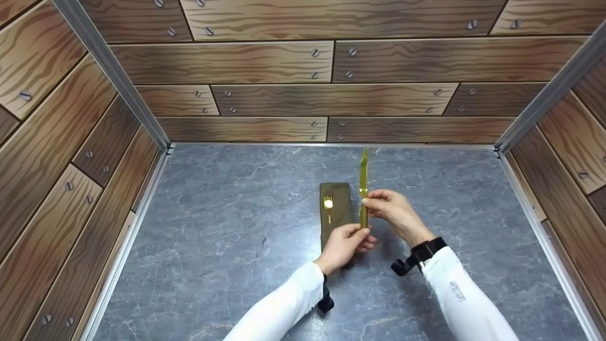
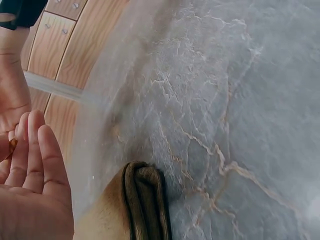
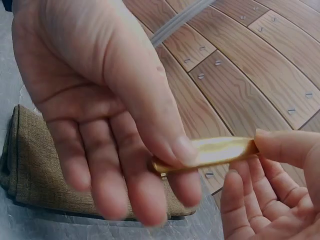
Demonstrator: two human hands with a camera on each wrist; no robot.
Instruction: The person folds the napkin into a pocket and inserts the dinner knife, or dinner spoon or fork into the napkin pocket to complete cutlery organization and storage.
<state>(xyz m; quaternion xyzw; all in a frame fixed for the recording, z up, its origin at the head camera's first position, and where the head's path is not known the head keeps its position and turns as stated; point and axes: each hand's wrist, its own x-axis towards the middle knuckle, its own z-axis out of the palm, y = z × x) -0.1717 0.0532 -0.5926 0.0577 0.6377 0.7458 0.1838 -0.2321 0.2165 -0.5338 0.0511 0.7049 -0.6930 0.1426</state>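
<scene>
A gold table knife (image 1: pixel 363 177) is held up by both hands, its blade pointing away toward the back wall. My right hand (image 1: pixel 396 214) pinches the handle just below the blade between thumb and forefinger. Lower down, my left hand (image 1: pixel 344 247) pinches the handle's end. In the right wrist view the gold handle (image 3: pixel 220 151) spans the gap between the two hands. To the left lies a folded olive-brown cloth napkin (image 1: pixel 339 208), with a gold fork (image 1: pixel 329 203) on top, tines pointing away. The left hand covers the napkin's near part in the head view.
A grey marbled tabletop (image 1: pixel 227 227) lies beneath everything. Wood-patterned panels (image 1: pixel 265 99) form walls at the back and both sides, with metal rails along their edges. Dark bands (image 1: pixel 426 250) are strapped round the wrists.
</scene>
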